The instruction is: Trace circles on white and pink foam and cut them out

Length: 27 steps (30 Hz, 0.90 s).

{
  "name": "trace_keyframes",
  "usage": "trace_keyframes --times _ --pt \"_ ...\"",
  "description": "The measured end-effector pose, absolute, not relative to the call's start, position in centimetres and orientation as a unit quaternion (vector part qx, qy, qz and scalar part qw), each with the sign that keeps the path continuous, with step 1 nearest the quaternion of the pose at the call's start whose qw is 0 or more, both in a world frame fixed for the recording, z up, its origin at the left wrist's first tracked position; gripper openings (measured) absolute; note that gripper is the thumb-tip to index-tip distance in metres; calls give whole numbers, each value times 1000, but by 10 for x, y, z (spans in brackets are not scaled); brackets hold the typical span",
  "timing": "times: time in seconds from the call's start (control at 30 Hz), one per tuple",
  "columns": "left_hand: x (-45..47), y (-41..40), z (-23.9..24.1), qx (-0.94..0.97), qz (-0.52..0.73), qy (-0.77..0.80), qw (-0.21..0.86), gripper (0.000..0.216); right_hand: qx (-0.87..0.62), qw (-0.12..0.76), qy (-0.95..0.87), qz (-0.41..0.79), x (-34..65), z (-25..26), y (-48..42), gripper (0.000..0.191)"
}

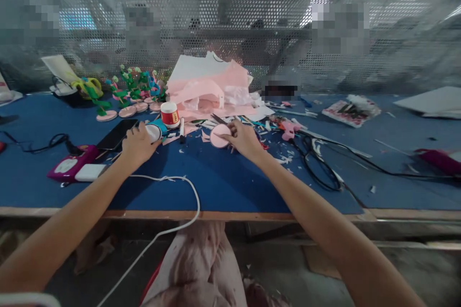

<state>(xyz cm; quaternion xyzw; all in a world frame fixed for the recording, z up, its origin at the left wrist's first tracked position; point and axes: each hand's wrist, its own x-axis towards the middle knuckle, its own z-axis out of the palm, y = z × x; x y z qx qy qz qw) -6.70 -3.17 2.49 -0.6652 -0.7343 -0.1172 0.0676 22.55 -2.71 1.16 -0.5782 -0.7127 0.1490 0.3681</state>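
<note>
My left hand is closed around a round blue-and-white container, which seems to lie tipped on the table; its far side is hidden. My right hand pinches the right edge of a flat pink disc just over the tabletop. A dark pointed blade, like that of scissors, sticks out beyond the right fingertips; I cannot tell whether the hand also holds it. A red-and-white pot stands between the hands, with a small white tube beside it.
Green craft plants on pink round bases stand at the back left. Pink and white sheets are piled at the back, with scraps around. A pink glue gun lies right. A phone, purple power strip and white cable are left.
</note>
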Motion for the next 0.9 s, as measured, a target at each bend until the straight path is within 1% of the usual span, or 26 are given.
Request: trace_keyframes --times 0.1,0.17,0.23,0.27,0.3,0.37,0.47,0.53,0.6,0.67,0.73,0.8,0.83,0.9 --pt "-67 -38 28 -662 -192 -714 125 81 -615 385 -687 27 229 16 -26 27" --pt "-59 -41 28 -694 -269 -651 153 79 -663 402 -629 -63 238 20 -22 31" --pt "-46 -40 22 -752 -331 -552 142 76 -720 402 -552 -129 254 23 -17 40" --pt "-38 -38 18 -781 -350 -502 122 76 -756 397 -500 -145 264 24 -13 50" --pt "-29 -35 13 -808 -359 -456 98 76 -789 391 -451 -145 274 23 -10 59" --pt "-11 -27 3 -841 -374 -387 56 77 -837 366 -389 -116 293 20 -3 70" --pt "10 -12 -6 -833 -426 -353 4 80 -879 313 -357 -56 310 15 1 85" --pt "15 -4 -7 -821 -442 -360 -29 75 -887 284 -362 -28 312 14 1 91" --pt "16 1 -7 -815 -437 -374 -70 72 -879 278 -386 -39 309 14 1 87" --pt "13 4 -5 -807 -436 -383 -110 72 -856 296 -416 -80 302 14 1 81" --pt "11 6 -5 -793 -448 -387 -142 75 -825 323 -451 -112 294 13 3 73" --pt "10 8 -6 -780 -463 -387 -166 83 -787 331 -510 -110 285 10 5 66" --pt "10 9 -8 -775 -469 -385 -177 87 -765 322 -549 -97 281 8 6 64" --pt "11 12 -11 -767 -478 -377 -200 92 -717 278 -635 -64 273 5 5 61"
